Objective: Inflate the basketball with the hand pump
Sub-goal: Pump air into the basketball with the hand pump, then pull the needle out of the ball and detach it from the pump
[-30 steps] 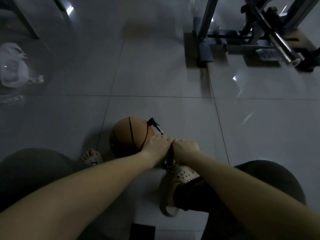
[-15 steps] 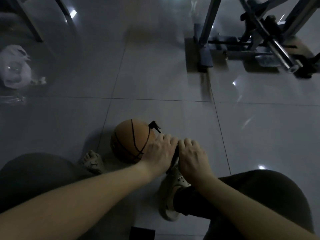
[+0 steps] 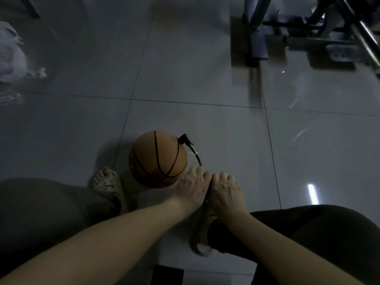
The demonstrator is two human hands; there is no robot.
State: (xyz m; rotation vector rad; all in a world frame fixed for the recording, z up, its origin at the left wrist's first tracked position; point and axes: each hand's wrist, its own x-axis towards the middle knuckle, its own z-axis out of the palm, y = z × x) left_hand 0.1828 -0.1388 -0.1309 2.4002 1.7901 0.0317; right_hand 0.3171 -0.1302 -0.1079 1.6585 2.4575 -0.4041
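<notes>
The left hand [image 3: 192,185] and right hand [image 3: 226,188] curl side by side around the pump handle [image 3: 209,189]; the hose [image 3: 196,155] runs toward 11 o'clock into the ball [image 3: 157,159].

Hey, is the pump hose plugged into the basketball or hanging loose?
Plugged in, it seems: the hose end meets the basketball at its upper right; how firmly, cannot tell.

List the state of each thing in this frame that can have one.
left hand: grips the pump handle.
right hand: grips the pump handle.
pump handle: mostly hidden between the hands.
basketball: on the floor, round, hose attached at its upper right.
hose: plugged into the basketball, curving back toward the left hand.
plastic bag: lying on the floor.
</notes>
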